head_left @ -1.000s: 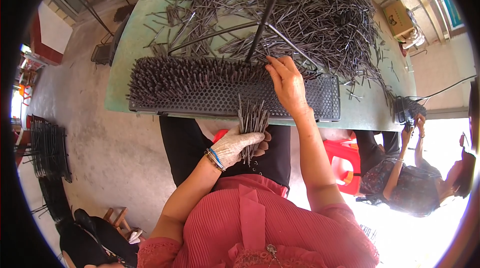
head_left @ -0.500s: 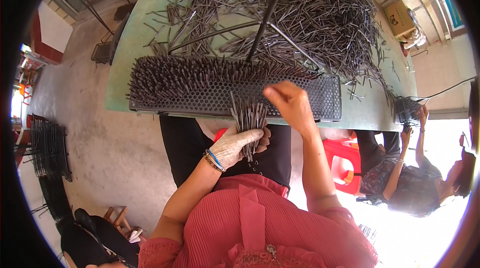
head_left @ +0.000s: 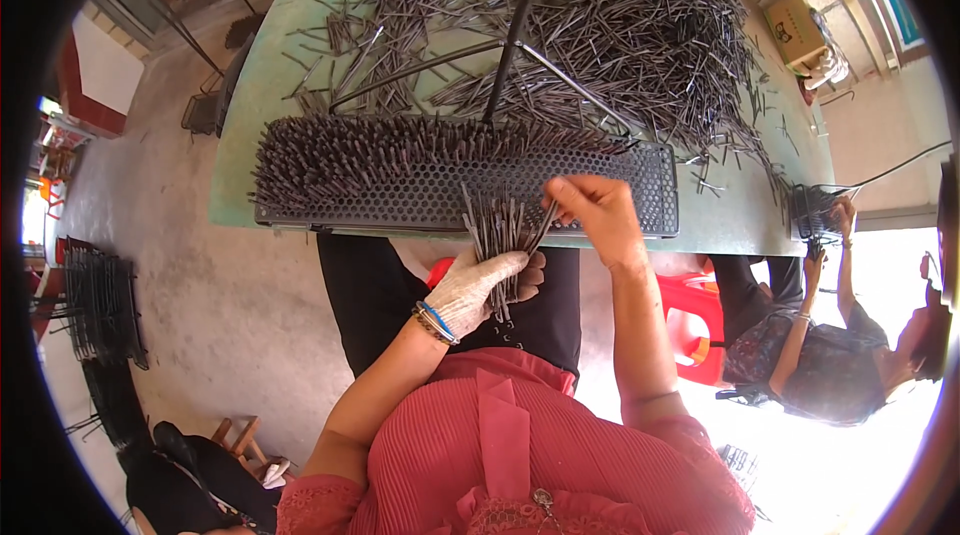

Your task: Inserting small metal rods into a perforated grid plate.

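My left hand (head_left: 470, 290), in a pale knit glove, is closed around a bundle of thin dark rods (head_left: 498, 230) that stick up in a loose fan. Just right of the bundle's top, my bare right hand (head_left: 605, 220) pinches a thin dark rod (head_left: 549, 218) between thumb and fingertips. Beyond both hands, a long black perforated panel (head_left: 640, 190) lies at the table's near edge. Upright rods (head_left: 335, 160) fill its holes densely at the left and along the far side. Many holes at the right and along the near side show no rods.
A large heap of loose rods (head_left: 640, 45) spreads over the green table (head_left: 250, 135). A dark metal frame (head_left: 512, 35) rises behind the panel. At the right, another person (head_left: 820, 355) handles a small dark rack (head_left: 812, 215) near a red stool (head_left: 695, 320). A cardboard box (head_left: 795, 30) stands far right.
My right hand has moved from above the panel down and right to the bundle's edge, where it now pinches a rod. The left hand still grips the bundle in nearly the same place.
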Motion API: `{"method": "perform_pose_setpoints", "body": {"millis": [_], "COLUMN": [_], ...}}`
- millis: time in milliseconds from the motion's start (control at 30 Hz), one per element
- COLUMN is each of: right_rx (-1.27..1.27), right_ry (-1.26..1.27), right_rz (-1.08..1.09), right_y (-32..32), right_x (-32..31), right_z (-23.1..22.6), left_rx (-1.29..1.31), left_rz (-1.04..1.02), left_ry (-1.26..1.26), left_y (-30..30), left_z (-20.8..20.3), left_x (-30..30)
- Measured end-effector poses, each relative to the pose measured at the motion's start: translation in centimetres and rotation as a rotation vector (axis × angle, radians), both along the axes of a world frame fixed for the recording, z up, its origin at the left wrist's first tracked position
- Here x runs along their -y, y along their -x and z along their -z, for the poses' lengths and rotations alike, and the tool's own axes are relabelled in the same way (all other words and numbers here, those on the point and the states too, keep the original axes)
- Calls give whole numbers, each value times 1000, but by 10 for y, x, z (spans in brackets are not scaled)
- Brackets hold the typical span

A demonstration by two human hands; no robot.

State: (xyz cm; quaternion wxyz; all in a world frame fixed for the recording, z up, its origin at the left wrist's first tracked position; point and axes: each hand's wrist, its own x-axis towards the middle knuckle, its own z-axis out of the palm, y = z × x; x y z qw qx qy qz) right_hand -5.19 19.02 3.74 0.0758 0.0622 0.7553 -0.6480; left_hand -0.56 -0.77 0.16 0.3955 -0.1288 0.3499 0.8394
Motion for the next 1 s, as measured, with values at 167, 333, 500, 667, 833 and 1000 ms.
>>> {"method": "perform_pose_setpoints", "body": {"millis": [167,333,500,667,833,1000], "right_rx": [-413,-667,-712,-788,-814,-876], "right_ry": [-94,-358,-482,-600,-637,-705], "right_rz": [287,209,175,119,84,97], "right_y": [29,60,64,63,63,62], "right_x": [0,1,4,4,6,13], "right_z": [-8,4,14,12,21,29], "left_rx": [-24,4,18,33,34,47], "left_rz": [17,-8,7,11,48,53], "left_ry": [6,32,59,-9,10,24], "left_y": [-1,-1,1,1,4,4], "left_z": [0,1,6,5,1,2], "left_x": [-8,-12,-9,-10,-8,-7]}}
